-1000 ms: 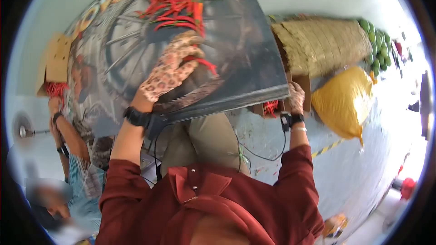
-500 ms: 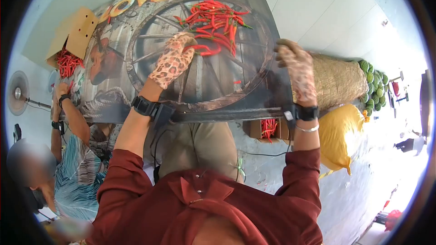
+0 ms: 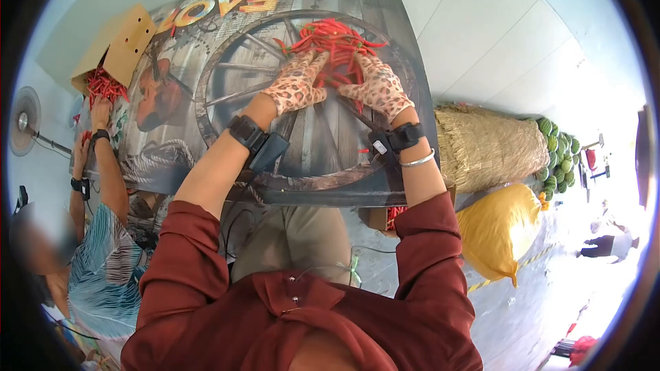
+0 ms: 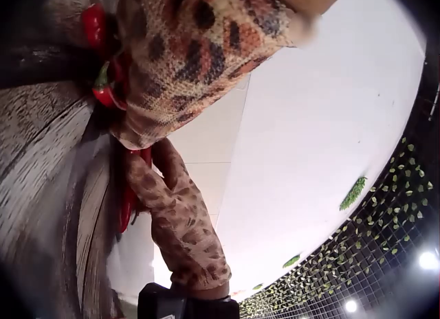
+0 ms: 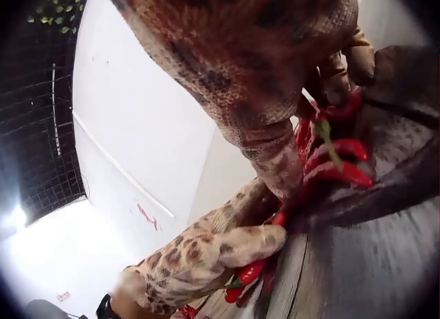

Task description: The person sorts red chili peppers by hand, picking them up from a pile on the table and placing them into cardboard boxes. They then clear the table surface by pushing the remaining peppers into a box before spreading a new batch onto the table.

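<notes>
Both hands wear leopard-print gloves and stand at either side of a heap of red chilies [image 3: 331,31] on a printed table [image 3: 240,177]. My left hand [image 3: 297,84] touches the heap's near left part, fingers stretched forward and thumb apart. From the near right, my right hand [image 3: 379,88] meets the same chilies with its fingers pointing forward. In the right wrist view, several chilies [image 5: 340,171] with green stems lie at the right hand's fingertips. The left wrist view shows red chilies [image 4: 127,206] beside the right hand; some chilies are hidden under the gloves.
A cardboard box [image 3: 124,34] spilling chilies stands at the far left, where another person's hand [image 3: 101,113] reaches. Another box [image 3: 378,218] with chilies is below the near edge. A straw-coloured bundle [image 3: 491,148], a yellow sack [image 3: 500,227] and watermelons [image 3: 560,158] lie to the right.
My right hand has come up from the box below the table's right edge to the heap. My left hand, earlier with a chili at its fingers, has shifted to the heap's left side.
</notes>
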Demonstrator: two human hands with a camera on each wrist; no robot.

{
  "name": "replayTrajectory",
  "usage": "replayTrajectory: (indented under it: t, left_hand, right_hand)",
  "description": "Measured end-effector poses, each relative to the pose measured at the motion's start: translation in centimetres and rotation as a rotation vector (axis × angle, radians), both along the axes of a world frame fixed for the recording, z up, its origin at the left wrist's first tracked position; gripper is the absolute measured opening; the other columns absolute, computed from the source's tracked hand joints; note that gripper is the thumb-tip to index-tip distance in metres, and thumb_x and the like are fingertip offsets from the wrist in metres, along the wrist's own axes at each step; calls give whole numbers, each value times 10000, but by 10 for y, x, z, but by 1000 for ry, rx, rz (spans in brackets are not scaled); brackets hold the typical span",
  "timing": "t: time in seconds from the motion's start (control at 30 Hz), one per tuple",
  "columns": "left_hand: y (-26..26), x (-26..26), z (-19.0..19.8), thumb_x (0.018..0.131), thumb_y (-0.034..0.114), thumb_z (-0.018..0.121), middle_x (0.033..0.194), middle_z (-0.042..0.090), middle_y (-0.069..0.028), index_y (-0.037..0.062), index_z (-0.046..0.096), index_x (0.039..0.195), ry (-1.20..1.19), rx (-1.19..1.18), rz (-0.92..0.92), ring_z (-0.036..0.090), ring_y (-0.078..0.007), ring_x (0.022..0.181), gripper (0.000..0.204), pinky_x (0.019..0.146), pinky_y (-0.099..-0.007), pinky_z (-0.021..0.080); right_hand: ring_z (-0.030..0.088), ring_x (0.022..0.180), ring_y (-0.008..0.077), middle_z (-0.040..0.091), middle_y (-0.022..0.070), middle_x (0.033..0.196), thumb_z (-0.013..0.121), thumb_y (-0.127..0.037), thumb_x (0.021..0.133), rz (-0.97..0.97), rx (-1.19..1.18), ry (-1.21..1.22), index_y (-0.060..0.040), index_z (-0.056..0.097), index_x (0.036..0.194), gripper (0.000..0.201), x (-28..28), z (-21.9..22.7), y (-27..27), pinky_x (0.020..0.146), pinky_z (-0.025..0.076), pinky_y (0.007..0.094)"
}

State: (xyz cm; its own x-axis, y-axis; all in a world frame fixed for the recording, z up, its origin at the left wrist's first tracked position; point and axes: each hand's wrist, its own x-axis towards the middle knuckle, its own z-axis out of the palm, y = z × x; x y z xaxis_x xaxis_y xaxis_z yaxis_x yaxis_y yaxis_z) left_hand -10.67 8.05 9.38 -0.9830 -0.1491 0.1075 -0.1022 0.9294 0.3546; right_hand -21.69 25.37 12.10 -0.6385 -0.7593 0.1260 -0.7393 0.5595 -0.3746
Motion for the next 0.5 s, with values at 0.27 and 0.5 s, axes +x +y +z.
replayTrajectory:
  t: [0.27,0.5]
  left_hand:
    - [-4,22,-12,875,179,532,1387,411,-180,98,399,1385,148,-21,-96,351,-349,1308,533,1103,-434,259]
    - [-3,75,-18,852,135,562,1355,445,-176,113,419,1370,187,61,-85,391,-348,1273,538,1072,-432,313]
  right_hand:
    - [460,1245,304,505,171,1319,711,-235,748,251,-155,-60,-58,463,1331,658,8,-14,2,1048,372,367]
    - [468,1226,329,487,190,1323,681,-166,754,395,-168,-143,-46,458,1331,631,34,-13,-2,1038,379,368]
